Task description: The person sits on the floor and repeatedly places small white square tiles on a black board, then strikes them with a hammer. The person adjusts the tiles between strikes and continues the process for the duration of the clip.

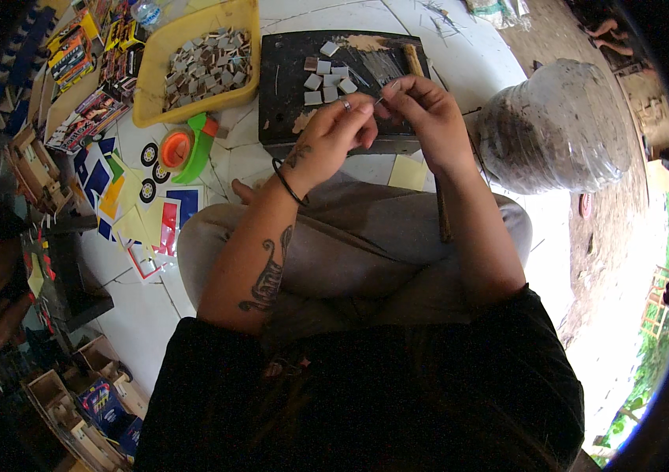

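Both my hands are raised close together over the near edge of a black box (279,94). My left hand (338,130) has its fingers curled, the thumb pressed to the index finger. Facing it, my right hand (429,118) is closed in a pinch. A thin, pale, wire-like piece (379,100) shows between the fingertips of the two hands; its full length is hidden. On the box top lie several small square tiles (312,81), grey and brown. Beside them is a bundle of thin metal rods (378,67), partly behind my right hand, and a short wooden stick (413,59).
Left of the box stands a yellow tub (145,102) of similar tiles. Nearer are a green and orange tape dispenser (202,145), black wheels (148,190) and coloured stickers (169,224). Painted wooden toy vehicles (75,59) crowd the far left. A large plastic-wrapped bundle (551,126) sits at right.
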{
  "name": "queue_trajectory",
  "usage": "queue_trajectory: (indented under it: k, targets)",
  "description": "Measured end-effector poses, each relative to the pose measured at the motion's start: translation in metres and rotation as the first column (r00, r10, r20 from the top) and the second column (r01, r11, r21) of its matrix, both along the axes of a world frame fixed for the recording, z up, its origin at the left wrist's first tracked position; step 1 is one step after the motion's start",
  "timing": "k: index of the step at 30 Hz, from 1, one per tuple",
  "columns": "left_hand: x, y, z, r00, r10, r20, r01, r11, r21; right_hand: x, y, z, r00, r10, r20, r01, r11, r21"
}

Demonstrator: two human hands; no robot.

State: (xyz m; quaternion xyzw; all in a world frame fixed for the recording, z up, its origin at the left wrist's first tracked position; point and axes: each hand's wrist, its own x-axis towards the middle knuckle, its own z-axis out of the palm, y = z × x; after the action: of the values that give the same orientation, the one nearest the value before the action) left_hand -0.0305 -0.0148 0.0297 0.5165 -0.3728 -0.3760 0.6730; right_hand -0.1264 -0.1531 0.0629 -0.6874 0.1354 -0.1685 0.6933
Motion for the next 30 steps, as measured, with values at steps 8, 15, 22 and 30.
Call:
queue_trajectory:
  k: [8,15,22,30]
  targets:
    - [0.002,0.008,0.001,0.986,0.137,0.092,-0.145,0.986,0.088,0.002,-0.012,-0.008,0.988,-0.157,0.005,0.153,0.971,0.184]
    - [0.003,0.007,0.008,0.955,0.275,0.107,-0.284,0.956,0.074,0.004,-0.007,-0.012,0.988,-0.12,0.092,0.1,0.976,0.195]
    - [-0.003,0.003,0.007,0.959,0.281,-0.048,-0.279,0.96,0.035,0.004,-0.005,-0.009,0.987,-0.088,0.136,0.066,0.984,0.164]
    - [-0.01,0.002,0.007,0.717,0.314,0.623,-0.425,0.905,0.032,0.005,0.008,-0.012,0.994,-0.086,0.072,0.083,0.995,0.054]
